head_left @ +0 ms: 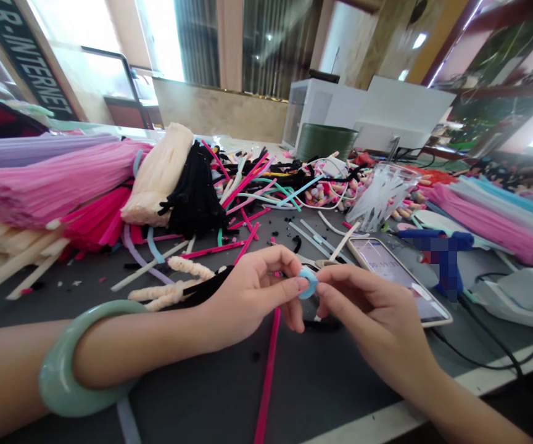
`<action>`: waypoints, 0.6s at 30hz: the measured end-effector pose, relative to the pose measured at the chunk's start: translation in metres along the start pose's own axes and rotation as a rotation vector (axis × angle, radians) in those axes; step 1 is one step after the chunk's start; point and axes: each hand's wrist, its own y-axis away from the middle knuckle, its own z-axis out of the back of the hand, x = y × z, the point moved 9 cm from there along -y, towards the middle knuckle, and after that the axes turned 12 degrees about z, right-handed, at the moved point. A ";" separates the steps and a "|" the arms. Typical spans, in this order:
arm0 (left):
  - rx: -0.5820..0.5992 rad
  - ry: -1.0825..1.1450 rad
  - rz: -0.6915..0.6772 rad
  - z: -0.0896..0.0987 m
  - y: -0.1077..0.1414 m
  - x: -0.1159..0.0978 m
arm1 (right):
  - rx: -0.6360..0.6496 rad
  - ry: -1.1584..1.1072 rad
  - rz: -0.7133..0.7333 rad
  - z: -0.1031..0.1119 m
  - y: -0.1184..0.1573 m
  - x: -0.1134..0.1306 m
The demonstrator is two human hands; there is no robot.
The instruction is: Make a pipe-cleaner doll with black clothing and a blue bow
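A small curled piece of light blue pipe cleaner (308, 285) is held up over the dark table. My left hand (248, 283), with a green bangle (70, 364) on the wrist, pinches it between thumb and fingers. From the other side, my right hand (372, 305) has its thumb and index finger closed at the piece's right edge. Scissors (310, 261) lie partly hidden behind my fingers. Twisted cream pipe cleaners (169, 290) with black parts rest beyond my left wrist. Under the hands, a dark pink pipe cleaner (269, 370) runs toward the near edge.
Bundles of pink (53, 179), cream (158, 176) and black pipe cleaners (197, 191) are piled at left. A phone (398, 280) lies beside my right hand. Right of it are a blue glue gun (449, 259), cables and a cup of translucent sticks (382, 194). A green pot (324, 142) stands behind.
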 end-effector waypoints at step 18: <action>0.049 -0.061 -0.009 -0.004 0.001 0.002 | 0.118 0.016 -0.002 -0.009 0.000 0.001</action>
